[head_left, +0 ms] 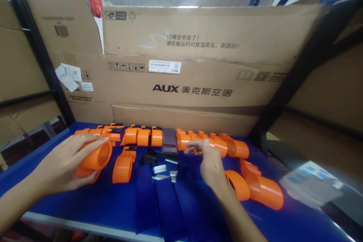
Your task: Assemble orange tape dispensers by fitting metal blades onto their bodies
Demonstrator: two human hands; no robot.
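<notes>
My left hand (pixel 65 162) is wrapped round an orange plastic ring-shaped piece (pixel 102 155) with a wide round opening, held above the blue surface at the left. Just right of it, a similar orange ring (pixel 121 169) stands alone. My right hand (pixel 210 162) hovers in front of the back row, its fingers loosely bent and apart, with nothing visible in them. Behind those fingers are several orange rings (pixel 218 146), partly hidden. A dark flat phone-like slab (pixel 169 141) stands between the two groups of rings.
Blue flat strips (pixel 170 208) lie at the front middle, below small white pieces (pixel 160 169) and black pieces (pixel 149 158). Two larger orange parts (pixel 266 191) lie at the right, near a clear plastic box (pixel 312 183). A cardboard panel (pixel 198 60) rises behind, between dark posts (pixel 300 56).
</notes>
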